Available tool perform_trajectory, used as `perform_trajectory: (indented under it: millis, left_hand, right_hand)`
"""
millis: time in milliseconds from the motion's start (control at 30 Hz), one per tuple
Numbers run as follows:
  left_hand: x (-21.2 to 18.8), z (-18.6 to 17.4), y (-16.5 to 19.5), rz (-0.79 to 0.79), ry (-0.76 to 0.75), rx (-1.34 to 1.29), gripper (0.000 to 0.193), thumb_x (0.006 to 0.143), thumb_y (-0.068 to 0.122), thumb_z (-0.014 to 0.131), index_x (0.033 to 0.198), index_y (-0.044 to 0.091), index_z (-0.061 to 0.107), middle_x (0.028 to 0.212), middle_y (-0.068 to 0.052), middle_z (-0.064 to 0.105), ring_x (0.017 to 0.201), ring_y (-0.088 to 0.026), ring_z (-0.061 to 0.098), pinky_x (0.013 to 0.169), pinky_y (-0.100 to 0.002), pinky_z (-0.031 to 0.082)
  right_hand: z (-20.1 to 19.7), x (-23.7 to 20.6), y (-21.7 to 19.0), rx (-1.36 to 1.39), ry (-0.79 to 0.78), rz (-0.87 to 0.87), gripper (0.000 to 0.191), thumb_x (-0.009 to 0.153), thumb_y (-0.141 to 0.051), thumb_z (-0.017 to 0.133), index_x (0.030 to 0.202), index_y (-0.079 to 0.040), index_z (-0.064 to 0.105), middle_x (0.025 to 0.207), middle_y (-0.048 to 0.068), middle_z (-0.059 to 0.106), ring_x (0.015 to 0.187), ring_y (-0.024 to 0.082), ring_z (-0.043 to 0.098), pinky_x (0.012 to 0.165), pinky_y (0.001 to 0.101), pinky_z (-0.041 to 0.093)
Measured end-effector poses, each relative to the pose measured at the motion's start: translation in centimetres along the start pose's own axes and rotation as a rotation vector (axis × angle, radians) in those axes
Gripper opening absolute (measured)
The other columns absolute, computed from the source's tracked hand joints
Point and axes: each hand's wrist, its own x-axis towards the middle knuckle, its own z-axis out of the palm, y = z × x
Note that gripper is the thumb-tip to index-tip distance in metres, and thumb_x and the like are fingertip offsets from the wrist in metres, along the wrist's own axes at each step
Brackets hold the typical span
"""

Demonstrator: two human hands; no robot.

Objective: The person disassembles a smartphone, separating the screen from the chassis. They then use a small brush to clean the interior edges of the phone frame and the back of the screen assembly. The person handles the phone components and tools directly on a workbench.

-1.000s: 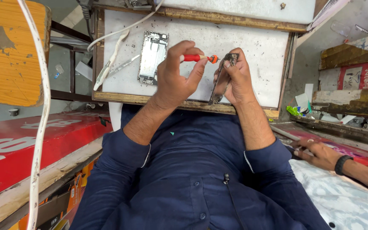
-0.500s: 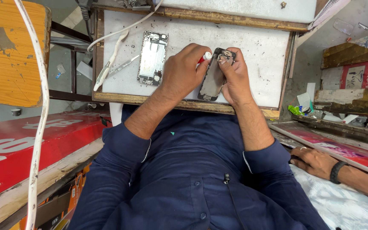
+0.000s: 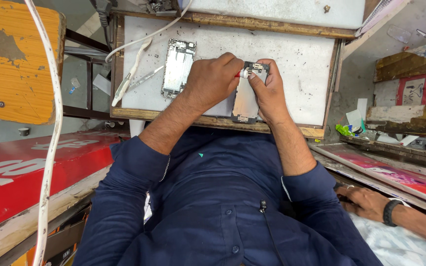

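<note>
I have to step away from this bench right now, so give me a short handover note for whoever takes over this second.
Left hand: closed around a small screwdriver with a red and white handle, its tip hidden at the top of the phone part.
Right hand: pinching the top of the opened phone part, which lies flat on the white work board.
A second opened phone shell lies apart, to the left, beside a white cable.
Done: both pieces are open and laid out.
Left: the screw work at the top edge; how far along it is cannot be seen.

Red signboard [image 3: 30, 172] left; red-white package [image 3: 422, 88] right
</note>
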Motion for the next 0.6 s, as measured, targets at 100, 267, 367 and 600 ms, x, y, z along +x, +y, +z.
perform_trajectory:
  millis: [100,267,367,600]
  left_hand:
    - [0.4,-0.4,0.0,0.067,0.006,0.013,0.021,0.090,0.014,0.080,0.106,0.009,0.066,0.085,-0.001,0.063,0.061,-0.015,0.067,0.048,-0.030,0.050]
    - [0.5,-0.9,0.0,0.114,0.022,0.092,0.025,0.087,0.016,0.081,0.102,0.010,0.062,0.085,-0.001,0.061,0.060,-0.015,0.065,0.048,-0.030,0.050]
    - [0.7,-0.8,0.2,0.045,0.026,0.025,0.024,0.086,0.016,0.079,0.101,0.011,0.061,0.086,-0.002,0.061,0.062,-0.017,0.067,0.051,-0.033,0.052]
    - [0.5,-0.4,0.3,-0.153,-0.047,-0.140,0.020,0.086,0.018,0.072,0.102,0.011,0.062,0.092,-0.005,0.065,0.068,-0.028,0.069,0.058,-0.041,0.056]
  right_hand:
    - [0.2,0.0,-0.5,-0.036,0.026,0.027,0.026,0.105,-0.007,0.062,0.126,-0.006,0.045,0.106,0.005,0.064,0.092,0.008,0.062,0.079,0.0238,0.057]
    - [0.8,0.0,-0.8,-0.028,0.024,0.003,0.026,0.106,-0.004,0.061,0.127,-0.006,0.045,0.107,0.005,0.064,0.093,0.008,0.061,0.081,0.0237,0.056]
    - [1.0,0.0,-0.8,-0.022,0.023,-0.008,0.024,0.107,-0.003,0.060,0.126,-0.006,0.046,0.107,0.004,0.063,0.093,0.008,0.061,0.081,0.0237,0.056]
    - [1.1,-0.1,-0.5,0.031,0.049,-0.017,0.023,0.107,-0.002,0.061,0.126,-0.006,0.048,0.108,0.005,0.063,0.094,0.008,0.061,0.082,0.0232,0.055]
